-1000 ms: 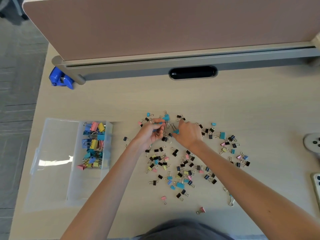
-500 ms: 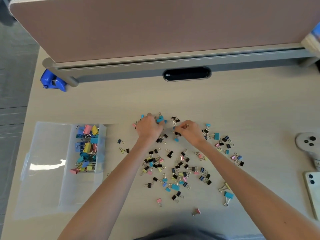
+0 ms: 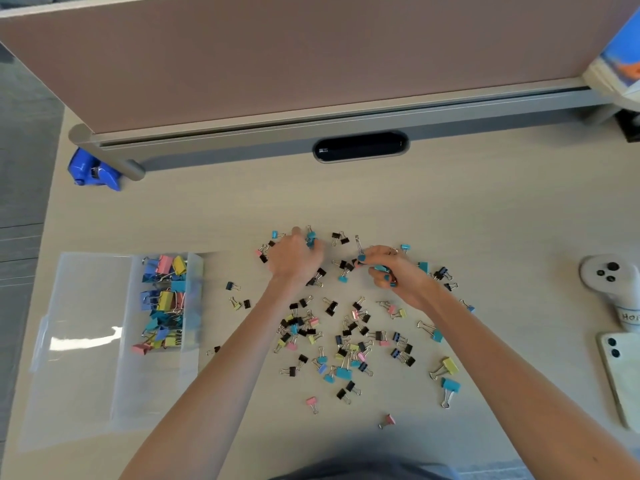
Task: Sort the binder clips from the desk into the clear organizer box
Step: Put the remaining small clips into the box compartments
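Several small binder clips (image 3: 346, 341) in black, blue, pink and yellow lie scattered on the desk. The clear organizer box (image 3: 194, 344) sits open at the left, and one compartment holds larger coloured clips (image 3: 164, 299). My left hand (image 3: 294, 263) is knuckles up at the far edge of the pile, its fingers curled round blue clips (image 3: 310, 238). My right hand (image 3: 398, 275) is just right of it, palm turned in, and grips teal clips (image 3: 381, 269) in its curled fingers.
The box's clear lid (image 3: 79, 341) lies flat to the left. A partition with a black cable slot (image 3: 360, 147) closes the desk's far side. A blue object (image 3: 93, 171) is at the far left, a white controller (image 3: 613, 275) and a phone (image 3: 623, 375) at the right.
Both hands stayed at the far edge of the pile and drew slightly apart. My right hand turned palm-in with teal clips gathered in its fingers. The camera tilted slightly.
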The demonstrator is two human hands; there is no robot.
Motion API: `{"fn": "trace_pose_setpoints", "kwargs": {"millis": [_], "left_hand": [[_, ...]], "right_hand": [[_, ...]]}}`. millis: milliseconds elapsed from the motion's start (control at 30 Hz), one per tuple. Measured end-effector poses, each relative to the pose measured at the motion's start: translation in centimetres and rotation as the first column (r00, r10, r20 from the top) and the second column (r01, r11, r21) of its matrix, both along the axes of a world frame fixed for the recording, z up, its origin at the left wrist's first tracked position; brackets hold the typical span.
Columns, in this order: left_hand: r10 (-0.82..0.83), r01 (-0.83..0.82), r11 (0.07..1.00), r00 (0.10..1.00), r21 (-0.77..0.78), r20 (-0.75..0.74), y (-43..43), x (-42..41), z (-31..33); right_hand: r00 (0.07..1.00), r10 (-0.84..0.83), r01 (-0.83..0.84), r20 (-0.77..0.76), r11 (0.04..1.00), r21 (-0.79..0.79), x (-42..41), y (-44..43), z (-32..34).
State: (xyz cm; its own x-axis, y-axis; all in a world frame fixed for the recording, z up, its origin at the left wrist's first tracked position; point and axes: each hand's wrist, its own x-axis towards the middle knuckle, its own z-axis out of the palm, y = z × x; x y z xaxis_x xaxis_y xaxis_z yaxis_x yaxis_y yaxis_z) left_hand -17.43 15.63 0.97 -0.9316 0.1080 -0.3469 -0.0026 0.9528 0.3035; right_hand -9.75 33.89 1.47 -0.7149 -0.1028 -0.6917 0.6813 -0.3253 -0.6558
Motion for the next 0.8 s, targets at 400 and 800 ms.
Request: {"fn": "trace_pose_setpoints", "kwargs": {"millis": [400,800], "left_hand": [[-0.100,-0.724,0.311,0.619,0.616,0.779,-5.3,4.8,3.6],[-0.236,-0.767,0.205,0.564,0.608,0.792,-6.4,9.2,2.8]], "right_hand": [[0.995,0.048,-0.077,-0.082,0.914,-0.399,2.2,-0.2,1.4],[0.964,0.263,-0.264,0.029,0.964,0.026,6.4,-1.9,0.8]]}}
